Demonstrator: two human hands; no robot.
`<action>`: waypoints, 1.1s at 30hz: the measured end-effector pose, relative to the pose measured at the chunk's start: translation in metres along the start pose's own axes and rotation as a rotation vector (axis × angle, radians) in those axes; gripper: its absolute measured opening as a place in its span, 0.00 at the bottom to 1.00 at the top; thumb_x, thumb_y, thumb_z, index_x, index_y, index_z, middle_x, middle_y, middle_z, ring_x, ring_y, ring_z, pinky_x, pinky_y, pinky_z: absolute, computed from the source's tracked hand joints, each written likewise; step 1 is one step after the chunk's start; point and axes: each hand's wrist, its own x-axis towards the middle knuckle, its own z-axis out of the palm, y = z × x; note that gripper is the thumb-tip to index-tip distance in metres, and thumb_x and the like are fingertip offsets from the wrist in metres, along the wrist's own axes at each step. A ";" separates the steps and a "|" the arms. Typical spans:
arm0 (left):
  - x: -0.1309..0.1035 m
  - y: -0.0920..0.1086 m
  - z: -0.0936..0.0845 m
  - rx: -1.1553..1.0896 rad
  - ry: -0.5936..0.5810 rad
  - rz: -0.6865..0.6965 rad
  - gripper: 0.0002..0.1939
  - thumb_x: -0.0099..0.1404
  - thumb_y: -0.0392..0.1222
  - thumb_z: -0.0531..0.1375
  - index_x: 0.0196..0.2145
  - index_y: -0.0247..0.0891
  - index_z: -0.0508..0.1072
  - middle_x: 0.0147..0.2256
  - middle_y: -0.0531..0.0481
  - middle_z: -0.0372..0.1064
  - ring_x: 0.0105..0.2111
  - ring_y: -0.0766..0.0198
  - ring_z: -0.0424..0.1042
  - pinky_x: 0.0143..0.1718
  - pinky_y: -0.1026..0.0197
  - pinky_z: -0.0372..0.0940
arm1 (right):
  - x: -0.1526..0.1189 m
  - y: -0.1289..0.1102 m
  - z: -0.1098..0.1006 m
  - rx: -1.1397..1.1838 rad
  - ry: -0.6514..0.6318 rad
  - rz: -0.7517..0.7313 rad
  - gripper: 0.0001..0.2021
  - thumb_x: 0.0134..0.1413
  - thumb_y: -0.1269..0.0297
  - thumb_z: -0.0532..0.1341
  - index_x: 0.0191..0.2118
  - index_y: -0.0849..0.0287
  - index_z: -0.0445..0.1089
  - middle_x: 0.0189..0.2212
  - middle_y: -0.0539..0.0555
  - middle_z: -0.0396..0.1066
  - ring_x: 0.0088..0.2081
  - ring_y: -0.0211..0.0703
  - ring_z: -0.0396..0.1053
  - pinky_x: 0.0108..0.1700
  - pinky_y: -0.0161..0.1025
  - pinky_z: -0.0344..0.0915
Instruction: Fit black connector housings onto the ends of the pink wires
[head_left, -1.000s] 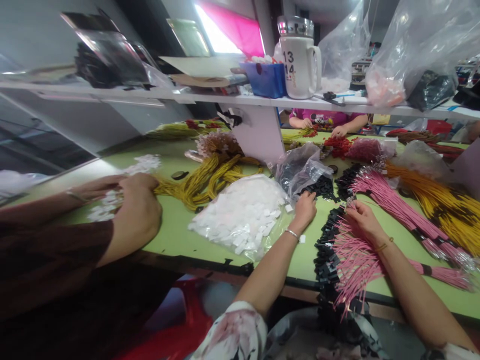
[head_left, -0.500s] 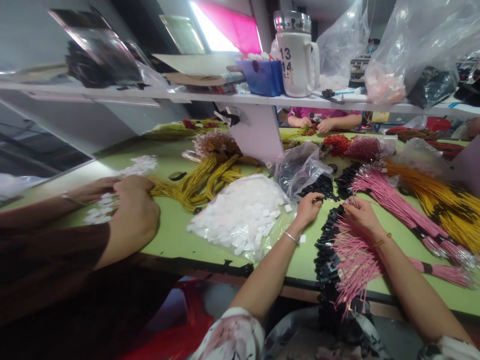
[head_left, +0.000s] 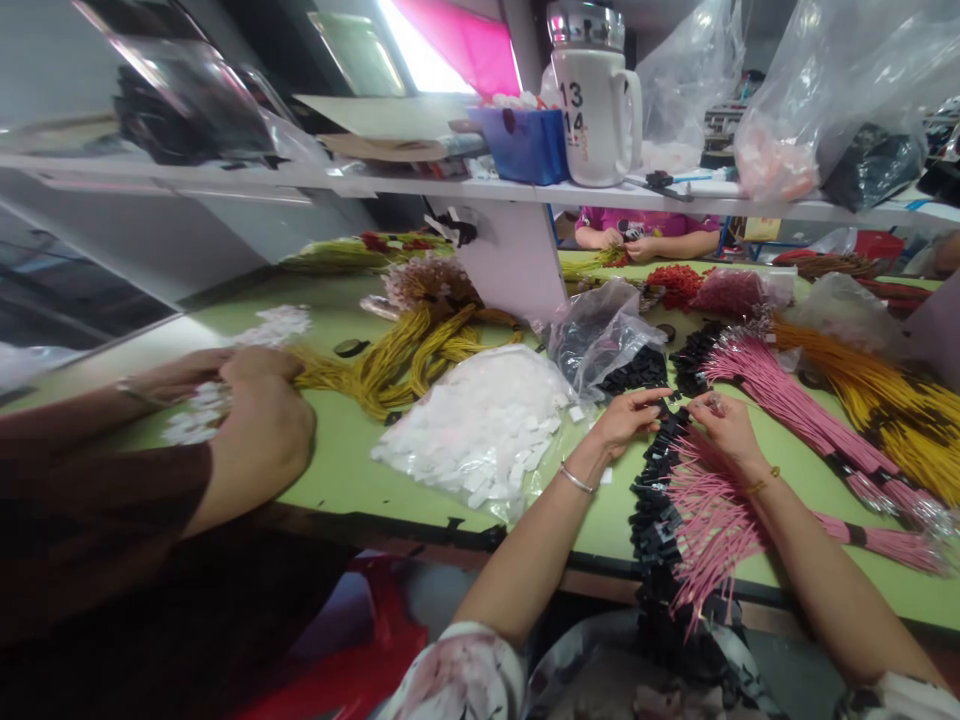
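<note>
Head view: your left hand (head_left: pixel 626 418) seems to pinch a black clip (head_left: pixel 660 405); just beside it, your right hand (head_left: pixel 724 425) pinches a pink wire (head_left: pixel 709 500).

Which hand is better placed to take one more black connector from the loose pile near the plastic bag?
Probably the left hand: it lies nearest the black connectors, while the right hand rests on the pink wires.

one mug (head_left: pixel 595 105), one blue tub (head_left: pixel 527 146), two pink wire bundles (head_left: pixel 780 400)
</note>
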 end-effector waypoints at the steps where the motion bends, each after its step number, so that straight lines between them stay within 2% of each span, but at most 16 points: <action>1: 0.000 -0.001 0.000 -0.009 -0.001 -0.005 0.24 0.51 0.38 0.72 0.47 0.36 0.77 0.34 0.49 0.71 0.32 0.67 0.73 0.32 0.66 0.63 | 0.000 0.000 0.000 -0.005 0.006 0.011 0.14 0.42 0.52 0.67 0.26 0.60 0.73 0.21 0.51 0.69 0.24 0.40 0.62 0.29 0.37 0.59; 6: 0.002 -0.004 0.002 -0.007 0.031 0.004 0.18 0.51 0.38 0.72 0.38 0.34 0.74 0.31 0.51 0.70 0.32 0.66 0.75 0.29 0.68 0.64 | -0.001 0.000 -0.001 -0.030 -0.003 0.022 0.15 0.44 0.52 0.66 0.24 0.59 0.69 0.19 0.48 0.63 0.23 0.37 0.57 0.27 0.36 0.56; 14: 0.001 -0.003 0.005 -0.024 0.013 0.004 0.19 0.50 0.35 0.72 0.40 0.33 0.75 0.30 0.52 0.72 0.30 0.70 0.72 0.33 0.68 0.65 | -0.002 -0.001 0.000 -0.095 -0.037 -0.049 0.15 0.48 0.56 0.62 0.19 0.55 0.60 0.17 0.49 0.58 0.24 0.39 0.53 0.25 0.37 0.52; 23: -0.001 -0.002 0.005 -0.015 -0.005 0.039 0.17 0.50 0.35 0.70 0.40 0.33 0.76 0.31 0.51 0.71 0.29 0.71 0.69 0.34 0.66 0.63 | -0.002 -0.005 -0.001 -0.131 -0.015 0.006 0.14 0.45 0.60 0.59 0.18 0.55 0.55 0.17 0.47 0.55 0.22 0.36 0.51 0.24 0.36 0.50; 30: 0.002 -0.011 0.013 0.257 0.099 0.179 0.12 0.51 0.34 0.68 0.36 0.33 0.79 0.29 0.51 0.72 0.28 0.70 0.65 0.33 0.65 0.59 | -0.002 0.004 0.004 -0.124 -0.041 0.037 0.16 0.46 0.57 0.62 0.17 0.55 0.55 0.15 0.46 0.55 0.20 0.36 0.50 0.22 0.36 0.48; 33: 0.003 -0.016 0.015 0.234 0.120 0.164 0.12 0.53 0.37 0.67 0.37 0.33 0.79 0.27 0.51 0.71 0.27 0.69 0.64 0.32 0.64 0.58 | -0.002 0.010 0.005 -0.076 -0.062 0.042 0.18 0.48 0.54 0.63 0.19 0.54 0.56 0.15 0.46 0.55 0.20 0.36 0.50 0.21 0.35 0.47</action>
